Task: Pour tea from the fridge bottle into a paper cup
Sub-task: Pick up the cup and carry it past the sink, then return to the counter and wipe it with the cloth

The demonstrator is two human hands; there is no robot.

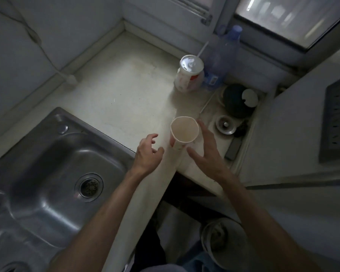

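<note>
paper cup (184, 132) upright near counter (126, 91) edge, empty inside – left hand (148, 154) loosely curled, holding nothing – right hand (206, 152) splayed just beside cup, can't tell if touching

I see the left hand (147, 154) and right hand (206, 152) bare, and both forearms bare behind the wrists. Grey cloth shows dimly between the arms.

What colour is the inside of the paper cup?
The paper cup is plain off-white inside; head view shows it best.

Home kitchen: steel sink (53, 163), worn countertop (126, 99), window (287, 18).
</note>
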